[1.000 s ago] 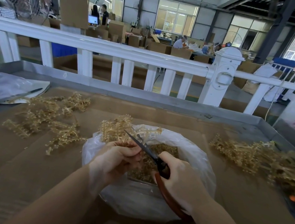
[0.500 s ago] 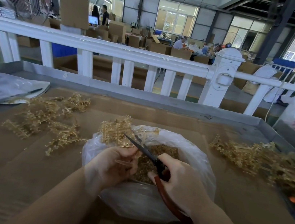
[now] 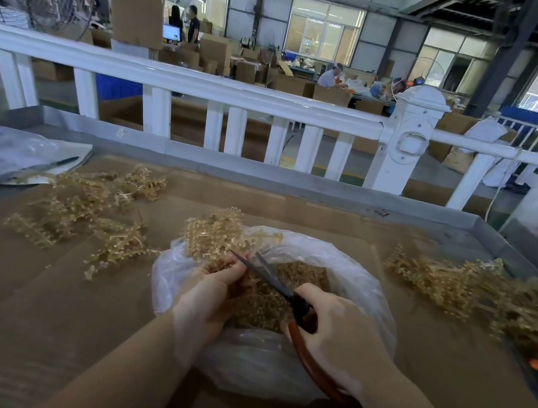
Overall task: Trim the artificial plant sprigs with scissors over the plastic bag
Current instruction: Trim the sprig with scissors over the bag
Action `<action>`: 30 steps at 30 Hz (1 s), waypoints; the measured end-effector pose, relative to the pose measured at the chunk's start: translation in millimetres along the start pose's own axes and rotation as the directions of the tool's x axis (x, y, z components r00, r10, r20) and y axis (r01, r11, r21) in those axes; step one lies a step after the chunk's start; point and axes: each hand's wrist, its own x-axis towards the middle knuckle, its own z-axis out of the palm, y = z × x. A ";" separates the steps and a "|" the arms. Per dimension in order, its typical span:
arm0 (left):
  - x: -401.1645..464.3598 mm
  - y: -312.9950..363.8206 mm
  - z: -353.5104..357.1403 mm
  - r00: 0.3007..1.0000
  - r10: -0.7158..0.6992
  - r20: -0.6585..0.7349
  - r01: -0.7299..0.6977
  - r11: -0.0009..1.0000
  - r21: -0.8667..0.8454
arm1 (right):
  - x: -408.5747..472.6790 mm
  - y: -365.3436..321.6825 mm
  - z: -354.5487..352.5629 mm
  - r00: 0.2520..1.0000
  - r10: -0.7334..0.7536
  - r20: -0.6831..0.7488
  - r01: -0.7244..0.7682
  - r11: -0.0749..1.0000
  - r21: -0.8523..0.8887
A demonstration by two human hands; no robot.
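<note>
A tan artificial sprig (image 3: 213,235) is gripped by my left hand (image 3: 210,294) over the open clear plastic bag (image 3: 363,286). The sprig's tips fan out past the bag's far left rim. My right hand (image 3: 342,338) holds scissors (image 3: 271,278) with red-brown handles; the blades are parted, with their tips right beside my left fingers and the sprig stem. Tan cuttings (image 3: 284,306) fill the bottom of the bag.
Loose sprigs (image 3: 87,209) lie on the cardboard-covered table at the left, and a larger pile of sprigs (image 3: 476,295) at the right. A crumpled plastic sheet (image 3: 1,156) sits far left. A white fence (image 3: 408,137) runs behind the table's metal rim.
The scissor blades have parted. My left hand has shifted the sprig slightly in its grip, and the blades stay at the stem.
</note>
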 end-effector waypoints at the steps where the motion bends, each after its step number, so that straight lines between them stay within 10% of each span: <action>1: 0.8 -1.0 0.2 1.000 0.009 -0.008 -0.009 1.000 0.013 | -0.4 -0.4 -1.5 1.000 -0.003 0.005 0.003 1.000 -0.006; 22: 8.0 -3.1 12.3 0.976 0.055 -0.212 -0.053 0.998 0.020 | -3.6 -2.9 -18.0 0.999 -0.034 0.036 0.036 0.998 -0.057; 30: 0.3 2.1 7.0 0.999 -0.033 -0.028 0.032 0.999 -0.033 | 15.7 -6.0 0.7 0.999 0.036 -0.013 -0.035 0.999 0.040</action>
